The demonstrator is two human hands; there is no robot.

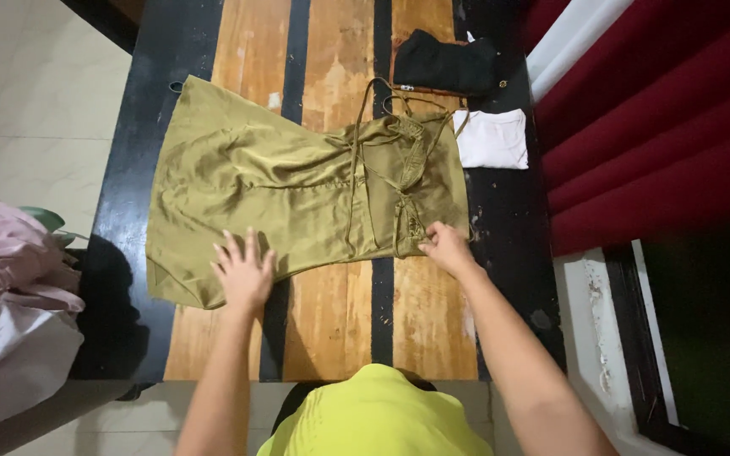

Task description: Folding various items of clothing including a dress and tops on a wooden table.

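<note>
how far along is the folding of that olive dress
Done: the olive dress lies spread flat across the table, and a black garment and a white one sit folded at the far edge. In hand: the left hand presses the near hem flat, and the right hand pinches the strap end. Left: no fold in the dress shows yet.

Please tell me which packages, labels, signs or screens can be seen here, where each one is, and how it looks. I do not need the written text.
No signs, screens or readable labels show.
Pale bag: at the left edge, beside the table, under a pink cloth; soft, whitish grey, rumpled; possibly a package.
Olive dress: spread flat on the table, under the left hand and the right hand; no tag visible.
</note>
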